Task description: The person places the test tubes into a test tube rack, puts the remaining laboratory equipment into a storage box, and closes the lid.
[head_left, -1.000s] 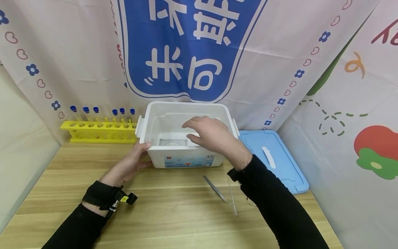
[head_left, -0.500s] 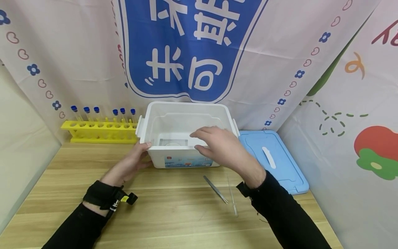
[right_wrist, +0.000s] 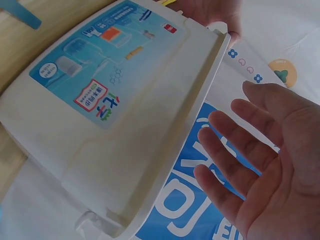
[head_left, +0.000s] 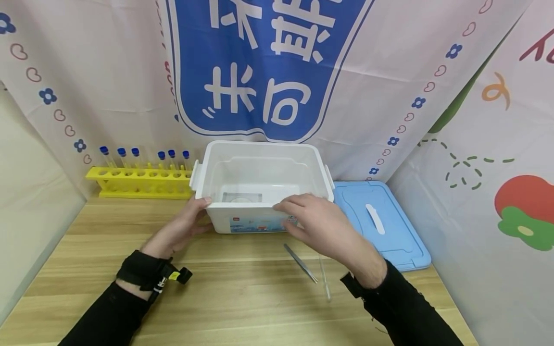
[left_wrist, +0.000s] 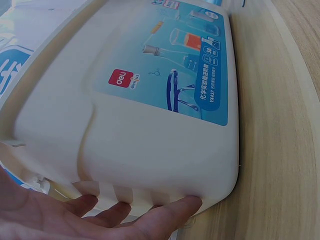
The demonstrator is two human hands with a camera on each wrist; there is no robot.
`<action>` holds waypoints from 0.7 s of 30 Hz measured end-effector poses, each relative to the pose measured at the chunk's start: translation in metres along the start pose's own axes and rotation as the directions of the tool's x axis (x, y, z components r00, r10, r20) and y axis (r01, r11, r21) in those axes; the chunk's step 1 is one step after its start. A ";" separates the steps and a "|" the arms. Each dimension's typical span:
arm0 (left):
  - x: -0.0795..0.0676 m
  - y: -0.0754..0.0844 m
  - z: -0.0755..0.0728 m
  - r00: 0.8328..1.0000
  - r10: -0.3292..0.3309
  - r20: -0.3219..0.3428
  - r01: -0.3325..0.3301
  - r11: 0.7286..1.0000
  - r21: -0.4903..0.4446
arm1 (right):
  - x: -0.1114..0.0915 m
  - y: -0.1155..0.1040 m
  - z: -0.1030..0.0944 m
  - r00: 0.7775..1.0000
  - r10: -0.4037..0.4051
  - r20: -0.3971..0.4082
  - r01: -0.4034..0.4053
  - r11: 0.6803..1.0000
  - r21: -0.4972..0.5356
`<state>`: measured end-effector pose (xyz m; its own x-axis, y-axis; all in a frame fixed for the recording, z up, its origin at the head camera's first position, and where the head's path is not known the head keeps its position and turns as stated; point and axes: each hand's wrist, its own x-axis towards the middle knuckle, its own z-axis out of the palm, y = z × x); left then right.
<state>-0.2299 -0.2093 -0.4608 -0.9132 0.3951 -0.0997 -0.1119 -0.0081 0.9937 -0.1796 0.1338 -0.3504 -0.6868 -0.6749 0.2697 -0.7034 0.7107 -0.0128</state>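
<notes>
A white plastic storage box with a blue printed label stands uncovered on the table. My left hand holds it by the near left corner: the thumb lies on the rim and the fingers press the outer side wall, as the left wrist view shows. Over the front rim, toward the right end, hovers my right hand, fingers spread and palm bare in the right wrist view. On the box floor a small clear rectangular piece is visible behind the front rim.
Metal tweezers and a thin clear glass rod or tube lie in front of the box. Right of it is a blue lid with a white handle. A yellow rack with several blue-capped test tubes stands at the left.
My right hand has drawn back from over the inside of the box, moving right and toward me to the front rim. The left hand and the box have stayed put.
</notes>
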 end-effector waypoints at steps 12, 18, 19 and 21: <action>0.000 -0.001 -0.001 1.000 0.017 0.001 -0.017 1.000 -0.006 | -0.022 0.000 0.025 0.999 -0.015 0.043 0.014 0.999 0.034; 0.000 -0.001 -0.001 1.000 0.002 -0.007 -0.002 1.000 0.002 | -0.030 0.001 0.043 0.993 0.041 0.111 -0.048 0.997 0.061; 0.000 -0.002 -0.001 1.000 0.001 -0.008 -0.001 1.000 0.001 | -0.031 0.002 0.046 0.991 0.047 0.121 -0.055 0.996 0.065; 0.000 -0.002 -0.001 1.000 0.002 -0.007 -0.002 1.000 0.000 | -0.034 0.003 0.053 0.988 0.056 0.142 -0.066 0.995 0.071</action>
<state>-0.2298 -0.2098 -0.4625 -0.9162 0.3886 -0.0980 -0.1099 -0.0086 0.9939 -0.1683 0.1483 -0.4109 -0.7439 -0.6557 0.1291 -0.6676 0.7379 -0.0989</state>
